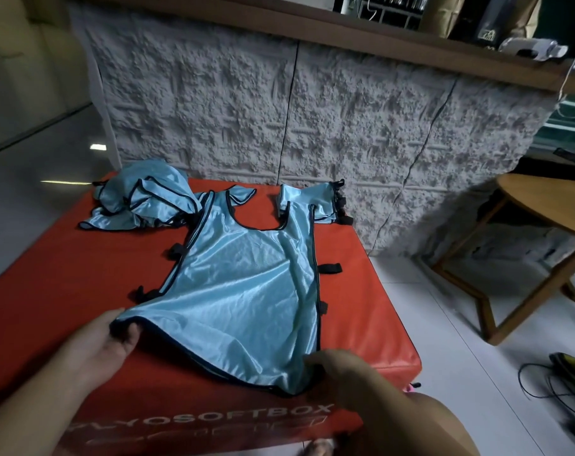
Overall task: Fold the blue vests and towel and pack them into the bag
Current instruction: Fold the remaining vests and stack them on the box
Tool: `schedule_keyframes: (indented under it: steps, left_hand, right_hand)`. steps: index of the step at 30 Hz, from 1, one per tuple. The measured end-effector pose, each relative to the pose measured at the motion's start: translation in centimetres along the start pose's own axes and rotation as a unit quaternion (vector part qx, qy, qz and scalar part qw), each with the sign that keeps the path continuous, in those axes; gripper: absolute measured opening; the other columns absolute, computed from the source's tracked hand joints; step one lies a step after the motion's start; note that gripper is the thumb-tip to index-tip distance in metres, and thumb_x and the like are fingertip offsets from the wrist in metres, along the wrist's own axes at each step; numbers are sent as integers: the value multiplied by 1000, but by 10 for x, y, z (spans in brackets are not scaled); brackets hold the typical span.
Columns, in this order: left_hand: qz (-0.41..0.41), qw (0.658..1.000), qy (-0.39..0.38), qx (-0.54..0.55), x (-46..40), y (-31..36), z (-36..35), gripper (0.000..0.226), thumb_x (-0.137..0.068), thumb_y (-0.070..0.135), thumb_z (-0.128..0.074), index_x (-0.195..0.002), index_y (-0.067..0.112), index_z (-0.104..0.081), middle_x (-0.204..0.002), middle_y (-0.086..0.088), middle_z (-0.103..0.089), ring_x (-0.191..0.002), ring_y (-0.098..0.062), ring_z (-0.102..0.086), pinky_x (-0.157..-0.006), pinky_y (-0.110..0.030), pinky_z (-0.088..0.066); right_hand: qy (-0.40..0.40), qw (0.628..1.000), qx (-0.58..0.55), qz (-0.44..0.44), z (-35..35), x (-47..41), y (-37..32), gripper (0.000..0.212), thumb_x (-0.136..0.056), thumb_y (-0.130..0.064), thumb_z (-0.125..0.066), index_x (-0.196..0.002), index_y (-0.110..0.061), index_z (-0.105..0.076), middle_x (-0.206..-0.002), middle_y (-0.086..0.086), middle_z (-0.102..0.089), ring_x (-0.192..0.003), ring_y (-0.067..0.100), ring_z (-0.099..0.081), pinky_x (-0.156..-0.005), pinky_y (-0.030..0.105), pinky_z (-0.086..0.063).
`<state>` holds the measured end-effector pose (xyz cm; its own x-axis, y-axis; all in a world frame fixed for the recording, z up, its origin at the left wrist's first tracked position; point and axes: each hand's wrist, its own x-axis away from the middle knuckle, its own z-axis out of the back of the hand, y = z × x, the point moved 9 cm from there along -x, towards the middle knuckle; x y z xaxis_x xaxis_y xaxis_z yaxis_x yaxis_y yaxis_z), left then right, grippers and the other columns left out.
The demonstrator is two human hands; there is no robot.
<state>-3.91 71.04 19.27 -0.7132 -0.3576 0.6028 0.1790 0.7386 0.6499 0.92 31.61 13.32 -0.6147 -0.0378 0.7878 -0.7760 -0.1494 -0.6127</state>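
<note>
A shiny light-blue vest (246,284) with black trim and black side straps lies spread flat on a red padded box (65,274), its neck end toward the wall. My left hand (115,340) pinches the vest's near-left hem corner. My right hand (338,366) grips the near-right hem corner. A crumpled heap of more blue vests (141,199) sits at the box's far-left corner, touching the spread vest's shoulder. No towel or bag can be made out.
A rough white textured wall panel (312,126) stands right behind the box. A round wooden table (549,205) stands on the right, over white floor tiles. Black cables (549,383) lie on the floor at the lower right.
</note>
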Motion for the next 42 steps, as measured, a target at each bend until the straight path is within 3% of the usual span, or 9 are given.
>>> schedule_keyframes:
  steps: [5, 9, 11, 15, 22, 28, 32, 34, 42]
  left_hand:
    - [7, 1000, 15, 24, -6, 1, 7, 21, -104, 14, -47, -86, 7, -53, -83, -6, -54, -66, -10, -52, -39, -11, -46]
    - [7, 1000, 23, 13, -11, 2, 9, 18, -102, 18, -54, -87, 7, -55, -82, -5, -56, -68, -10, -49, -39, -12, -46]
    - [4, 1000, 19, -2, -12, 1, 7, 14, -99, 16, -58, -87, 8, -59, -79, -3, -61, -65, -9, -54, -39, -12, -45]
    - [-4, 1000, 16, -8, -12, 0, 1, 12, -97, 10, -59, -85, 8, -59, -55, 1, -65, -53, -8, -58, -38, -12, -44]
    - [-18, 1000, 11, 10, -28, 5, 2, 9, -97, 9, -59, -88, 7, -60, -85, -5, -59, -73, -11, -54, -43, -13, -48]
    - [-18, 998, -33, 42, -40, 12, -6, 21, -96, 11, -63, -114, -1, -61, -111, -16, -66, -104, -19, -66, -67, -22, -62]
    - [-49, 997, -58, -18, -38, 11, -16, 31, -98, 9, -61, -123, -10, -58, -117, -25, -68, -107, -27, -70, -81, -30, -62]
    - [-73, 993, -59, -69, -36, 8, -19, 30, -98, 7, -62, -120, -13, -58, -113, -27, -70, -105, -30, -72, -89, -36, -59]
    - [-84, 992, -38, -89, -36, 2, -20, 7, -98, 4, -61, -97, -3, -63, -106, -27, -72, -103, -31, -73, -81, -33, -62]
  right_hand:
    - [12, 996, -58, 71, -6, 2, -17, 53, -59, -2, -83, -106, 14, -65, -92, 34, -72, -85, 50, -72, -79, 69, -55]
    - [19, 992, -67, 102, -13, 6, -31, 27, -83, 1, -74, -108, 8, -66, -93, 29, -74, -88, 49, -72, -76, 58, -60]
    - [30, 992, -51, 115, -13, 2, -36, 24, -84, -1, -75, -106, 6, -68, -90, 26, -75, -85, 46, -73, -68, 49, -62]
    - [41, 987, 10, 154, -21, -7, -47, 24, -78, 0, -80, -101, 4, -74, -86, 18, -77, -81, 37, -75, -78, 48, -63]
    - [154, 964, 30, 213, -1, -11, -71, 14, -70, -16, -79, -72, -3, -74, -64, 7, -72, -62, 24, -68, -62, 39, -57]
    - [31, 990, -26, 135, -15, -10, -64, 17, -83, 1, -74, -99, 5, -71, -87, 22, -76, -78, 41, -73, -70, 47, -61]
    - [3, 991, -39, 124, -28, -12, -59, 25, -82, 8, -73, -106, 9, -68, -93, 26, -75, -83, 45, -73, -72, 53, -61]
    - [-7, 991, -53, 123, -33, -15, -59, 25, -82, 9, -72, -107, 9, -68, -95, 26, -75, -85, 44, -73, -76, 52, -61]
    - [-63, 981, -79, 166, -46, -15, -77, 31, -87, -4, -70, -118, 0, -69, -107, 18, -76, -100, 36, -73, -93, 45, -57]
